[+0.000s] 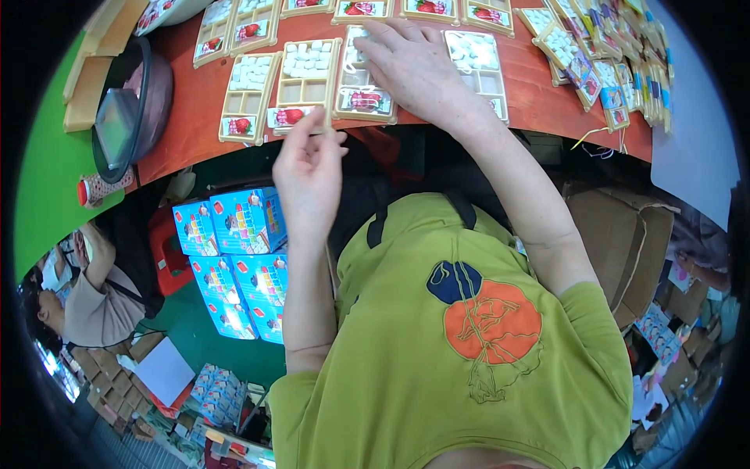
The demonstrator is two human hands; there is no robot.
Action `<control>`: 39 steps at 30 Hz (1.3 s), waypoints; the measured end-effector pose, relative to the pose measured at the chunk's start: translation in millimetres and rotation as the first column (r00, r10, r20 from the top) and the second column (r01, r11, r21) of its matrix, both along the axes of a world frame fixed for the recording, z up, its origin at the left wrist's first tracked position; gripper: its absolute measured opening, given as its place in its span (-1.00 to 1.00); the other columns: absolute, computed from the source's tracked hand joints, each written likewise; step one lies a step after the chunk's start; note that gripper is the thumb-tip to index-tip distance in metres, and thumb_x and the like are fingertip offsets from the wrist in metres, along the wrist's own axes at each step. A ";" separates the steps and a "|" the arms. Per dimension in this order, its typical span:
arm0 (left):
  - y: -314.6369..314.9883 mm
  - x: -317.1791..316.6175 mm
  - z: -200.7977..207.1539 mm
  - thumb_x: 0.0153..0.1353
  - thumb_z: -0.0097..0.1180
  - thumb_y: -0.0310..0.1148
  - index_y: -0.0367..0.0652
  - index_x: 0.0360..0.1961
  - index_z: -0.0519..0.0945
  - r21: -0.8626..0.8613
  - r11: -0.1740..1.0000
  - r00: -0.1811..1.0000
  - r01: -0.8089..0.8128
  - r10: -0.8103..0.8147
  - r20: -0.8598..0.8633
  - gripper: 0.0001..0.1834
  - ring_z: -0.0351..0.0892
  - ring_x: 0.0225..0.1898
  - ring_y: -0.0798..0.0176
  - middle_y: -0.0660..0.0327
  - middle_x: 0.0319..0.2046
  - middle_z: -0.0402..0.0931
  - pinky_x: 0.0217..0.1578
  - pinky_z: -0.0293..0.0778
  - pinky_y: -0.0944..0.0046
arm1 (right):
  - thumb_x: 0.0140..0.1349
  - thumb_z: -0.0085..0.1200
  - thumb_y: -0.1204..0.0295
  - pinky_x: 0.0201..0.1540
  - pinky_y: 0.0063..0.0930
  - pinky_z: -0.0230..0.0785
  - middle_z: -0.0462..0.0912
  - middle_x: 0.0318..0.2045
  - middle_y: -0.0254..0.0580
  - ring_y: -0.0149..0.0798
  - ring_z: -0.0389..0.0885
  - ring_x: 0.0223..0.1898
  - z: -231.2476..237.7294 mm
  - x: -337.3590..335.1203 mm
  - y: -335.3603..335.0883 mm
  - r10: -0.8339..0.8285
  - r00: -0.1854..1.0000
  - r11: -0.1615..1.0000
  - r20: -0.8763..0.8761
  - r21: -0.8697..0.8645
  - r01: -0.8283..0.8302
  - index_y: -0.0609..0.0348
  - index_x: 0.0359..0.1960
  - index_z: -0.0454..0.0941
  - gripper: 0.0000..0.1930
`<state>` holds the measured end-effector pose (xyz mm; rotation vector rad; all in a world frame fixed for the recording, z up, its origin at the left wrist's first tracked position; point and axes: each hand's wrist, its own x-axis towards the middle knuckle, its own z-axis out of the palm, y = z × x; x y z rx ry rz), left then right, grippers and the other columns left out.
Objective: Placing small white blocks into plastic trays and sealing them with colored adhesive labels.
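Observation:
On the red table top stands a row of beige divided trays, holding white pieces and strawberry picture cards. My left hand (310, 160) is at the near end of one tray (303, 92), beside its strawberry card (291, 116). Its fingers are curled together; what they hold, if anything, cannot be made out. My right hand (418, 74) reaches over the neighbouring tray (365, 113), fingers apart above its far compartment. White cord lies in that tray. To its right, a tray with white pieces (473, 51) is partly behind my right hand and wrist.
More filled trays (252, 30) line the far side. Bagged, colourful packs (605, 59) are piled at the right. A dark round basin (148, 102) sits at the left edge. Blue printed boxes (242, 258) are stacked below the table, and an open cardboard box (617, 242) stands right.

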<state>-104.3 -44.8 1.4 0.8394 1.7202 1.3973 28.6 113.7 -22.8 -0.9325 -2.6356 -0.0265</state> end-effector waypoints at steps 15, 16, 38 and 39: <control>16.7 50.2 -24.4 0.11 0.30 -0.44 -0.37 -0.07 0.60 0.105 0.959 0.384 0.262 -0.003 -0.923 -0.65 0.47 0.05 -0.12 -0.08 0.00 0.50 0.06 0.41 -0.08 | 0.18 0.11 0.46 0.29 -0.12 0.19 0.47 0.20 -0.15 -0.07 0.36 0.30 18.8 31.5 -3.6 0.127 0.992 0.991 0.030 0.028 -0.127 0.10 0.10 0.51 -0.60; 20.6 53.2 -27.3 0.11 0.30 -0.44 -0.37 -0.07 0.60 0.113 0.956 0.385 0.272 -0.001 -0.923 -0.65 0.47 0.05 -0.12 -0.08 0.00 0.50 0.06 0.41 -0.08 | 0.18 0.11 0.46 0.29 -0.12 0.19 0.47 0.20 -0.15 -0.07 0.36 0.30 19.3 32.7 -3.9 0.115 0.993 0.993 0.031 0.036 -0.116 0.10 0.10 0.51 -0.60; 77.0 61.4 -46.5 0.43 0.02 -0.23 -0.22 0.29 0.39 0.002 0.759 0.164 0.651 -0.139 -0.977 -0.52 0.22 0.36 -0.25 -0.05 0.33 0.31 0.29 0.24 -0.13 | 0.15 0.06 0.30 0.11 -0.20 0.26 0.60 -0.12 -0.17 -0.14 0.47 0.08 -12.9 76.1 -10.4 -0.349 0.910 0.927 -0.226 0.059 0.370 0.11 -0.21 0.65 -0.76; 79.0 60.5 -46.3 0.43 0.02 -0.23 -0.22 0.29 0.40 0.009 0.742 0.142 0.670 -0.116 -0.983 -0.52 0.22 0.36 -0.25 -0.05 0.33 0.31 0.29 0.24 -0.13 | 0.15 0.06 0.30 0.11 -0.20 0.26 0.60 -0.12 -0.17 -0.14 0.47 0.08 -10.7 79.6 -10.8 -0.384 0.897 0.912 -0.217 0.064 0.406 0.11 -0.21 0.65 -0.76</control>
